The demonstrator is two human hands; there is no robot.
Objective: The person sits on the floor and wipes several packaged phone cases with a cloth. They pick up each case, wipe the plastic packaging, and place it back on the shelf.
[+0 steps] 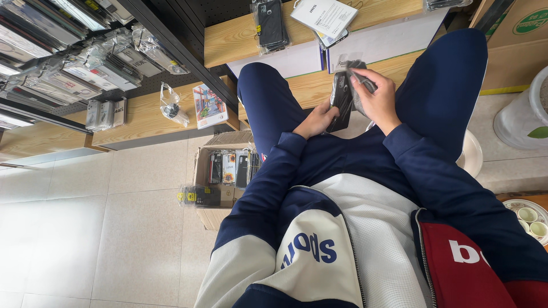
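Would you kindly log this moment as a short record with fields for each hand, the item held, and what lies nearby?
Left hand: supports the lower end of the black phone case from below.
Right hand: fingers closed over the case's upper part and its clear plastic wrapper.
Position: case held above the lap, between the knees.
Floor: open cardboard box of packaged cases.
Shelves: wooden shelf with a bagged dark case and a white leaflet.

Phone-accessory shop: shelved packaged cases [85, 68]
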